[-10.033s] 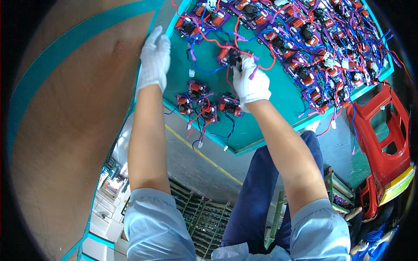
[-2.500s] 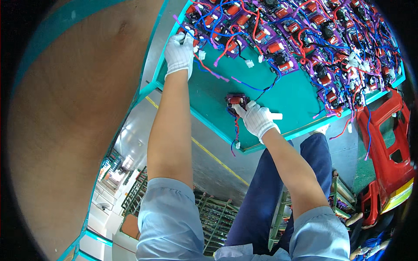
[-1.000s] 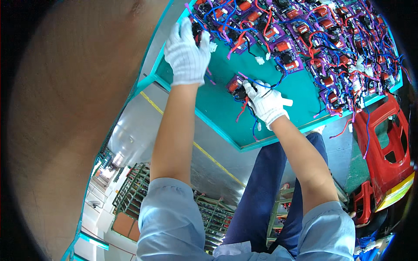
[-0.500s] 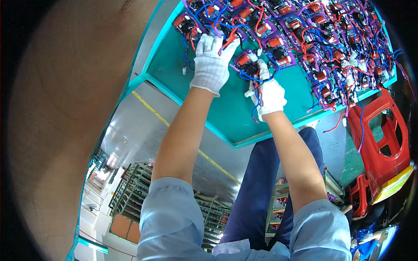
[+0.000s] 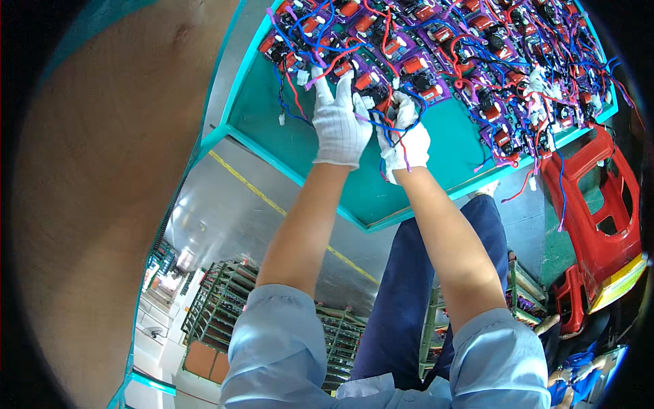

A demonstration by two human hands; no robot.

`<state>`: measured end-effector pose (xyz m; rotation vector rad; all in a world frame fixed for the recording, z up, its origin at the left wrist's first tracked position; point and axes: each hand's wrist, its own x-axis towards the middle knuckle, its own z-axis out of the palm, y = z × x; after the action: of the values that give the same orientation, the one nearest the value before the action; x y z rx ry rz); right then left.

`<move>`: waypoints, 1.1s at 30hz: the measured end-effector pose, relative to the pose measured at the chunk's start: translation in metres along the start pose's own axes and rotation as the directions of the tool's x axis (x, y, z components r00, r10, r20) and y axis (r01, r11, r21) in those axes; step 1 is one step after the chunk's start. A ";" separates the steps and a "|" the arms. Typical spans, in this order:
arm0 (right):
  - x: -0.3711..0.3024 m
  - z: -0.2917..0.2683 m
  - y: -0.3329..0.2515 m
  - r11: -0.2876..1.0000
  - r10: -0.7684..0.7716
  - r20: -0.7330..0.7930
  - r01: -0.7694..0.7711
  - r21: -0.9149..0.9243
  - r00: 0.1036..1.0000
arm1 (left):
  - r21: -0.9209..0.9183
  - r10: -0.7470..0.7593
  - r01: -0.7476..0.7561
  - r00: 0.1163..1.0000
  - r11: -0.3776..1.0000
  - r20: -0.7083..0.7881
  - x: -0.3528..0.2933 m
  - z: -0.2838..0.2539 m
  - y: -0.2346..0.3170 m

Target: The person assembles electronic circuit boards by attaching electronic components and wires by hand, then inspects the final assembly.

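Note:
My left hand point(image 5: 337, 129), in a white ribbed glove, lies at the near edge of the circuit boards with its fingers apart. Its thumb side is beside a purple circuit board point(image 5: 385, 107) with a red part and blue and red wires. My right hand point(image 5: 409, 142), gloved too, closes around that board, whose loose wires hang over the glove. The hands and neighbouring boards hide much of it. Just beyond my left fingertips sits another board point(image 5: 368, 80) with a red block.
Rows of similar boards point(image 5: 484, 58) with tangled wires cover the far and right part of the green-topped table point(image 5: 272, 129). A raised teal rim point(image 5: 327, 198) borders it. A red plastic stool point(image 5: 593, 198) stands at the right. Green racks point(image 5: 225, 300) are below, and another person's hands point(image 5: 586, 371) show at lower right.
My left hand has come nearer and rightward, beside the right one. My right hand has moved slightly away from me and left, carrying the board up against the other boards.

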<state>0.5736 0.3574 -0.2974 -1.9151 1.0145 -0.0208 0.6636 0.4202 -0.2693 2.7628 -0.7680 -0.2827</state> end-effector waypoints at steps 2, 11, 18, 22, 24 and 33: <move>0.009 0.015 0.024 0.517 0.476 0.273 -0.517 0.683 0.836 | -0.238 -0.102 0.074 0.989 0.968 -0.107 -0.010 0.020 0.015; -0.012 -0.025 0.023 0.994 -0.080 0.215 0.095 -0.062 0.973 | -0.028 -0.108 0.106 0.990 0.994 -0.094 -0.015 0.035 -0.007; 0.019 -0.061 0.020 0.967 0.255 0.128 -0.249 -0.063 0.958 | -0.054 -0.029 0.025 0.996 0.998 -0.087 -0.024 0.016 -0.014; 0.021 -0.069 0.018 0.948 0.319 0.170 -0.312 -0.066 0.932 | 0.017 -0.043 0.044 0.998 0.999 -0.052 -0.064 0.006 0.011; 0.001 -0.080 0.037 0.972 0.227 0.121 -0.233 0.041 0.966 | -0.010 -0.083 0.083 0.997 0.996 0.008 -0.095 0.005 0.037; -0.107 -0.233 0.066 0.921 0.387 0.475 -0.352 -0.165 0.790 | -0.110 -0.219 0.343 0.782 0.933 0.584 -0.226 -0.064 0.130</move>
<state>0.3677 0.2446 -0.1756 -1.6156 1.0124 0.7160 0.4275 0.4448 -0.1439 2.5832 -0.3874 -1.2158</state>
